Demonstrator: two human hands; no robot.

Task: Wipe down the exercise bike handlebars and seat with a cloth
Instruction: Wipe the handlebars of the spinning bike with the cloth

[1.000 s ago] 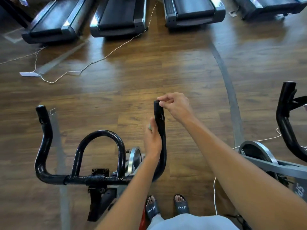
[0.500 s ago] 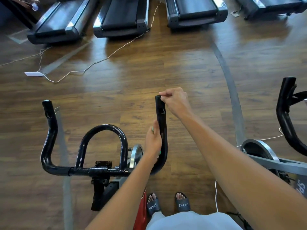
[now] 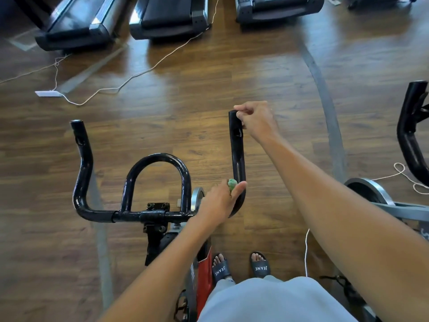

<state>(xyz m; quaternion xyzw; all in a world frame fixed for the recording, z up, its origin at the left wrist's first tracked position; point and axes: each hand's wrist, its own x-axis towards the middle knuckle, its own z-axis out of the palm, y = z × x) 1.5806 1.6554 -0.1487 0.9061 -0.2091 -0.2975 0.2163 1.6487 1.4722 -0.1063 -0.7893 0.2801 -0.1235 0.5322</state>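
The exercise bike's black handlebars (image 3: 153, 214) fill the lower middle, with a centre loop and two forward horns. My right hand (image 3: 257, 119) grips the tip of the right horn (image 3: 236, 145). My left hand (image 3: 220, 201) holds a small wadded green cloth (image 3: 232, 182) against the lower bend of that same horn, thumb alongside the bar. Most of the cloth is hidden inside the hand. The left horn (image 3: 81, 145) is untouched. The seat is out of view.
Three treadmills (image 3: 169, 19) line the far edge of the wooden floor, with white cables (image 3: 130, 77) trailing from them. A second bike's handlebar (image 3: 411, 129) and flywheel (image 3: 369, 191) stand at the right. My sandalled feet (image 3: 239, 268) stand below the right horn.
My left hand with the cloth has slid down the right horn from its middle to the lower bend. My right hand has kept its hold on the tip.
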